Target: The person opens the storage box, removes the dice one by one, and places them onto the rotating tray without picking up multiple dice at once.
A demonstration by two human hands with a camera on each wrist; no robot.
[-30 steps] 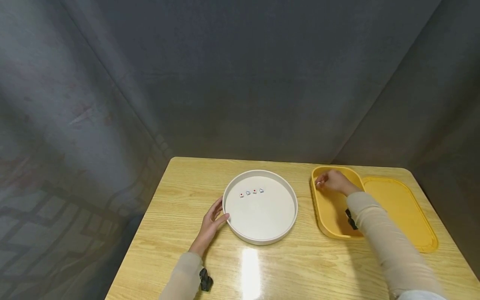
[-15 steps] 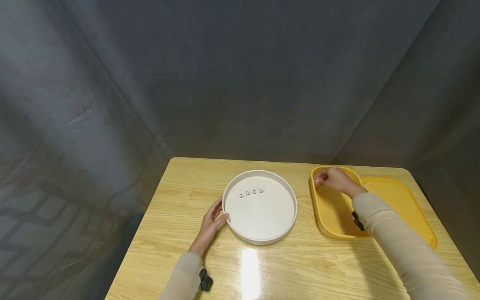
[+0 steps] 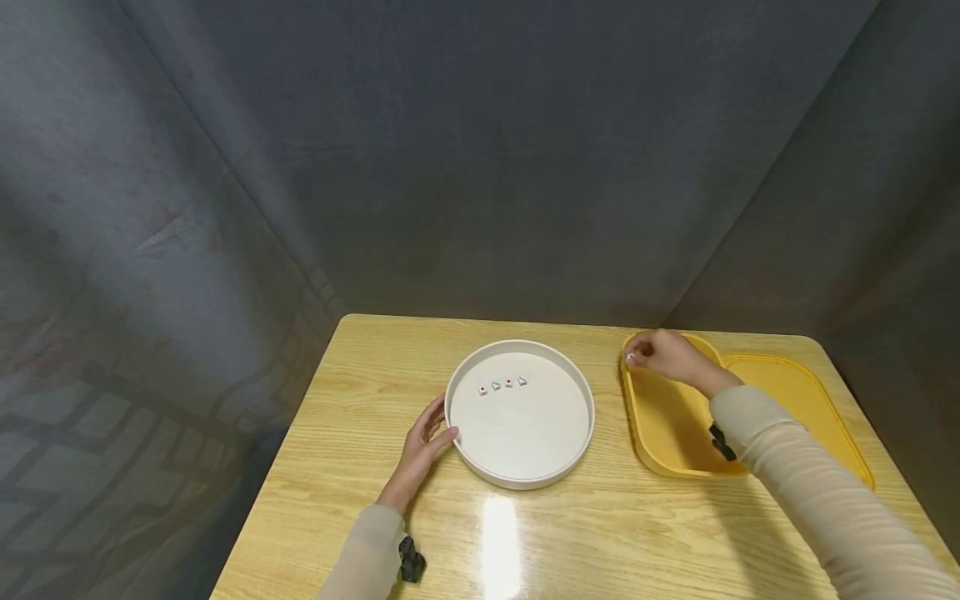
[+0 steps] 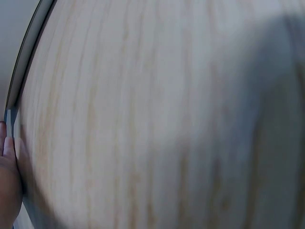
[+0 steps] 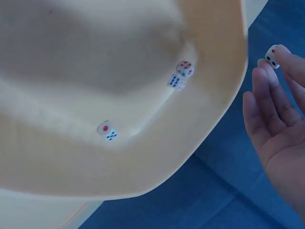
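My right hand (image 3: 660, 354) is over the far left corner of the yellow tub (image 3: 667, 433) and pinches a small white die (image 3: 630, 357) at its fingertips (image 5: 279, 59). The right wrist view shows that die (image 5: 271, 55) lifted clear of the tub, with three more dice (image 5: 181, 74) lying on the tub's floor. My left hand (image 3: 423, 437) rests against the left rim of the round white tray (image 3: 457, 433), its fingers lightly curved. Several dice (image 3: 502, 384) lie in a row in the far part of the tray.
A flat yellow lid (image 3: 802, 408) lies right of the tub. The wooden table (image 3: 360, 400) ends near the dark curtain (image 3: 480, 150) behind. The left wrist view shows only blurred wood grain (image 4: 157, 114) and a bit of my palm (image 4: 7, 176).
My right hand has risen slightly out of the tub and shifted a little toward the far left rim, carrying the die. The left hand has stayed on the tray.
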